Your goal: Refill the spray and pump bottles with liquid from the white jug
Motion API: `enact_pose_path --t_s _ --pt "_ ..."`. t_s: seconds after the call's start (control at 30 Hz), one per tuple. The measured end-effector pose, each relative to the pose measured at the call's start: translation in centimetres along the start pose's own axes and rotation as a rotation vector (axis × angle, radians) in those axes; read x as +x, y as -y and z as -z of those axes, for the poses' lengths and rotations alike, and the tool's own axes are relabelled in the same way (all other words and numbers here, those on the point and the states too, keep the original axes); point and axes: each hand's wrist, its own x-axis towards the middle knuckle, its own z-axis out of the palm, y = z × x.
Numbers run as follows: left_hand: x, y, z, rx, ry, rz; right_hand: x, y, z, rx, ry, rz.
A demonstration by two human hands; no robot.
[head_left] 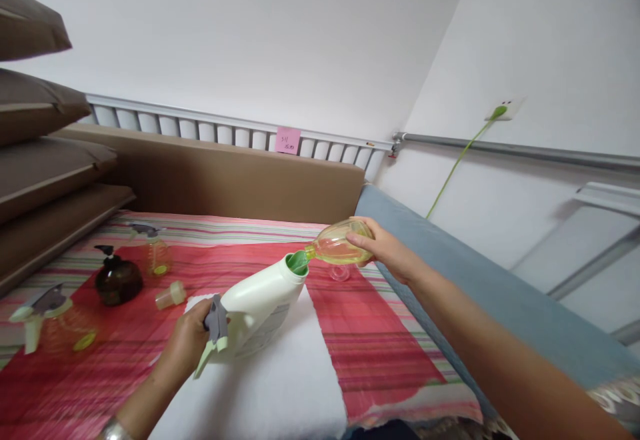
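My left hand [193, 335] is closed around a grey and pale-green trigger spray head [216, 325]. Right beside it leans a white plastic jug [265, 297], tilted with its green-lined mouth up to the right; whether my fingers also grip the jug is hidden. A transparent yellow bottle [337, 243] lies almost level in my right hand [377, 243], which is wrapped round its base end. Its narrow neck meets the jug's mouth. I cannot tell which way any liquid runs. A small clear round piece [340, 272] shows below the yellow bottle.
To the left stand two spray bottles [159, 257], a dark pump bottle [119, 280] and a small clear container [171, 295] on its side. White sheet [300, 387] and red cloth [370, 353] cover the surface. Brown stacked panels [45, 160] rise at left; a blue-grey padded edge [450, 280] runs right.
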Motion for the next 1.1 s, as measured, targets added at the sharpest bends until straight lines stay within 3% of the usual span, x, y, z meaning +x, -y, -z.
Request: enact_pose_path --t_s 0.37,0.57,0.87,1.1 --pt "-0.2 0.7 -0.3 -0.016 0.025 0.025 0.1 1.9 0.0 -0.202 0.031 0.048" --pt "-0.3 0.1 0.0 -0.014 -0.004 0.010 0.1 4.6 -0.7 -0.496 -0.009 0.150" --pt "-0.9 1.3 0.1 -0.040 -0.061 0.022 0.0 8.3 -3.3 -0.753 0.092 0.380" --pt "-1.7 2.4 0.2 -0.120 -0.045 0.070 0.1 10.5 -5.7 -0.853 0.162 0.442"
